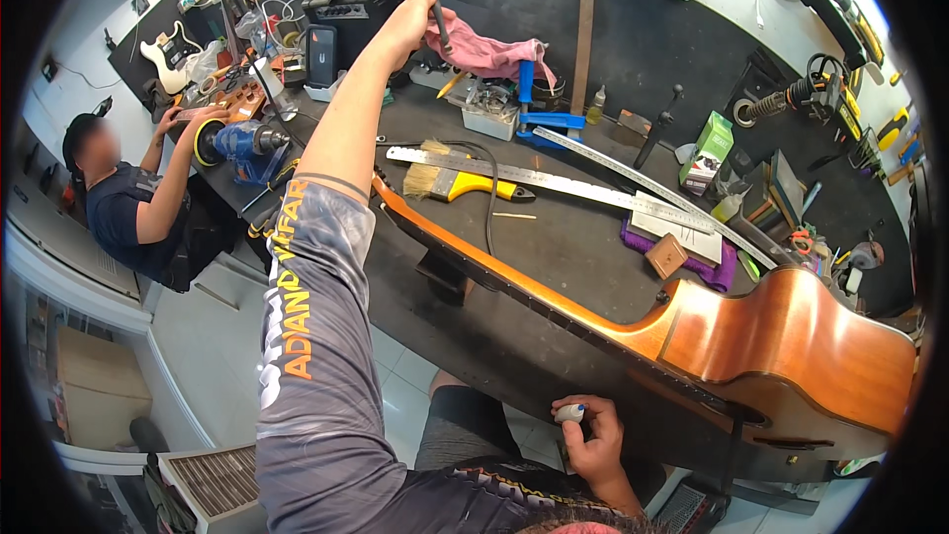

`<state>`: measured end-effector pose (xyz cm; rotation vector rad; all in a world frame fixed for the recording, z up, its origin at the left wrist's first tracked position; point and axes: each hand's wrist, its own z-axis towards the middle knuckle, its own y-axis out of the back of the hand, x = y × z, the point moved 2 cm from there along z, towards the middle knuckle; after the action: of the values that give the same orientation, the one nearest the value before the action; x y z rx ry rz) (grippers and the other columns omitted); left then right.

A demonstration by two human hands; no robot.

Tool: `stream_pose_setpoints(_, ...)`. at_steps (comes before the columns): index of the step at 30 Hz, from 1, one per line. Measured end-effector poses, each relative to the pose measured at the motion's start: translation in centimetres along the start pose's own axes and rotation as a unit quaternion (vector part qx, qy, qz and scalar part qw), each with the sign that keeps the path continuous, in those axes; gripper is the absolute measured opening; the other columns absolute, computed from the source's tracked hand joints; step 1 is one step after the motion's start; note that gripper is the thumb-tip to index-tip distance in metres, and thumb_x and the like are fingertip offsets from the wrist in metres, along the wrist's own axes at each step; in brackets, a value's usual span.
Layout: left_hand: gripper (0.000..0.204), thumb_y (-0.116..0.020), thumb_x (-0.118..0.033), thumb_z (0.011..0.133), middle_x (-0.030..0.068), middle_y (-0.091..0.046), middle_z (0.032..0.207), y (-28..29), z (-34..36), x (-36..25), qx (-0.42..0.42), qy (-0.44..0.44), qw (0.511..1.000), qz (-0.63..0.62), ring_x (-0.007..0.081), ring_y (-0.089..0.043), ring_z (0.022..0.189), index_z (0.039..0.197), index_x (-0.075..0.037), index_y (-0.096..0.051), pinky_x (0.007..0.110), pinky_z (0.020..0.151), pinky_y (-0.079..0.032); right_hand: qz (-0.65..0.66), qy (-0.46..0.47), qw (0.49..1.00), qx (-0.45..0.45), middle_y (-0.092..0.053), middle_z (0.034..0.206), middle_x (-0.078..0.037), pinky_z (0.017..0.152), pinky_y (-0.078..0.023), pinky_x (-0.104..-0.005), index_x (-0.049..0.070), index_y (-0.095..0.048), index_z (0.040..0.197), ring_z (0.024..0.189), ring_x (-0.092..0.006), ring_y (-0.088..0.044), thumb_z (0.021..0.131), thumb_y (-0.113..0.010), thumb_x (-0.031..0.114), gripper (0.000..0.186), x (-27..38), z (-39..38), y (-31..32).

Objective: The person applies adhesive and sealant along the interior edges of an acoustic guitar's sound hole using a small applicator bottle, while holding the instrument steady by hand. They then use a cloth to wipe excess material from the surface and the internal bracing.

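Left arm stretched across workbench, right hand low by guitar

Left hand [413, 25] grips a dark-handled tool [441, 27] near pink rag [484, 52]; right hand [591, 435] pinches a small white object [569, 413] just below the acoustic guitar [781, 351] lying on its side on the black bench [554, 247]. Steel ruler [554, 181] and yellow-handled brush [455, 182] lie behind.

1. Workbench [554, 237]: dark mat surface, cluttered toward the back.
2. Acoustic guitar [791, 346]: orange-brown body, lying on its side at the front of the bench, neck running up to the left.
3. Paint brush [455, 181] with yellow handle, lying mid-bench.
4. Long steel ruler [554, 183] just beside the brush; a second, curved-looking rule [662, 193] crosses behind it.
5. Purple cloth [682, 247] with a small wooden block on it.
6. Green box [708, 150], upright, right rear.
7. Blue clamp [539, 109], rear centre.
8. Second person [129, 203], seated far left, working with a blue power tool [242, 143].
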<state>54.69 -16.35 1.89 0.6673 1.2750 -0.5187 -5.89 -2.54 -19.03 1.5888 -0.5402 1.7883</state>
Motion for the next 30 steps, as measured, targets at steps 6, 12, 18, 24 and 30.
stream_pose_setpoints(6,0.037,-0.051,-0.037,0.112,0.0010,-0.069,0.117,1.2,2.3,1.4,-0.029,-0.056,0.998,0.031,0.0179,-0.055,0.125,0.128,-0.011,-0.072,0.049,0.121,-0.030,0.000,-0.013,1.000,-0.005,-0.078,0.113,-0.018,0.089,-0.062,-0.0346,-0.002,-0.058,0.123,0.098,-0.0225,-0.077,0.100,-0.071,0.003,0.027,-0.3,-0.2,0.3)
stream_pose_setpoints(12,0.032,-0.059,-0.036,0.109,0.0055,-0.071,0.128,2.0,3.2,2.0,0.010,-0.027,0.978,0.208,0.0210,-0.054,0.132,0.118,-0.011,-0.077,0.049,0.121,-0.030,0.012,-0.030,0.999,-0.004,-0.078,0.110,-0.017,0.090,-0.061,-0.0361,-0.002,-0.058,0.122,0.097,-0.0229,-0.077,0.101,-0.072,0.007,0.026,-0.4,0.0,0.1)
stream_pose_setpoints(18,0.030,-0.060,-0.036,0.109,0.0017,-0.072,0.112,3.3,0.7,1.4,0.029,0.016,0.983,0.179,0.0156,-0.061,0.112,0.112,-0.011,-0.077,0.039,0.103,-0.042,-0.008,-0.018,1.000,0.002,-0.078,0.106,-0.016,0.089,-0.061,-0.0360,-0.002,-0.059,0.124,0.096,-0.0227,-0.077,0.102,-0.072,0.010,0.028,-0.9,0.1,0.3)
stream_pose_setpoints(24,0.036,-0.047,-0.033,0.115,0.0149,-0.076,0.126,7.5,-7.5,0.9,-0.061,-0.038,0.983,-0.170,0.0306,-0.072,0.121,0.105,-0.007,-0.070,0.044,0.094,-0.057,0.033,-0.026,0.999,0.006,-0.075,0.103,-0.014,0.086,-0.060,-0.0358,-0.002,-0.058,0.123,0.091,-0.0208,-0.074,0.102,-0.072,0.014,0.029,-1.3,-0.7,0.0)
stream_pose_setpoints(30,0.035,-0.039,-0.030,0.117,0.0240,-0.069,0.137,7.9,-22.9,-2.1,-0.054,-0.131,0.941,-0.306,0.0376,-0.069,0.126,0.122,-0.004,-0.062,0.054,0.099,-0.057,-0.022,-0.016,1.000,-0.009,-0.067,0.100,-0.011,0.081,-0.055,-0.0364,0.000,-0.059,0.121,0.086,-0.0196,-0.065,0.102,-0.071,0.027,0.035,-2.8,-1.8,1.1)
